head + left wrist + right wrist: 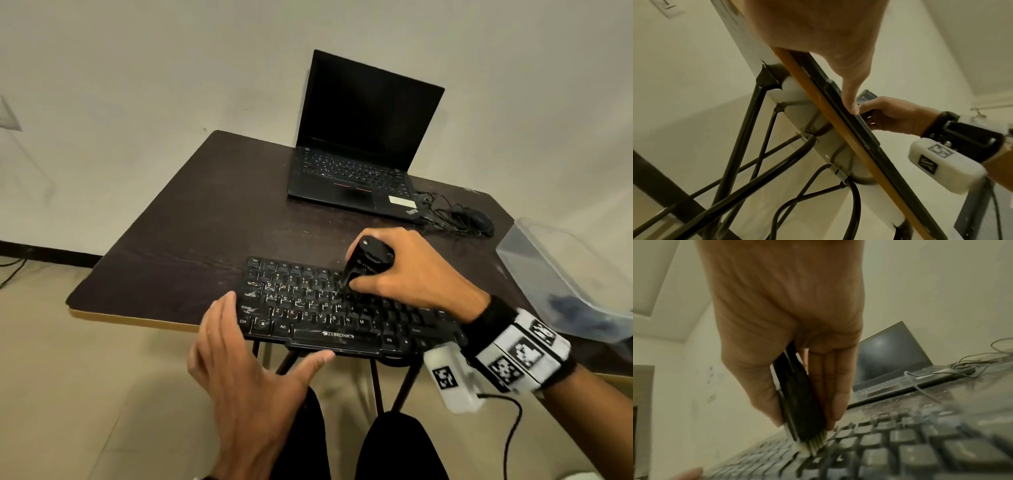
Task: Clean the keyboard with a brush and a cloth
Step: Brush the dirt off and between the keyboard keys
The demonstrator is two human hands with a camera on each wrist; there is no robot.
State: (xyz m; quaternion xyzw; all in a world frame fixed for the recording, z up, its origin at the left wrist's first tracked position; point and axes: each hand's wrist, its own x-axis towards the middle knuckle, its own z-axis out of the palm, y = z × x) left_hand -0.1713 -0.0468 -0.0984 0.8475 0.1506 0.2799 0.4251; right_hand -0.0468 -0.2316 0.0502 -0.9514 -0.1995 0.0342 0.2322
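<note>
A black keyboard lies at the near edge of the dark table, its front overhanging a little. My right hand grips a black brush upright over the upper middle keys; in the right wrist view the brush has pale bristles touching the keys. My left hand is open with fingers spread at the keyboard's near left corner, fingertips by the left edge and the thumb along the front edge. No cloth is plainly in view.
An open black laptop stands at the back of the table, with a mouse and tangled cable to its right. A clear plastic tub sits at the right edge. Black folding legs run under the table.
</note>
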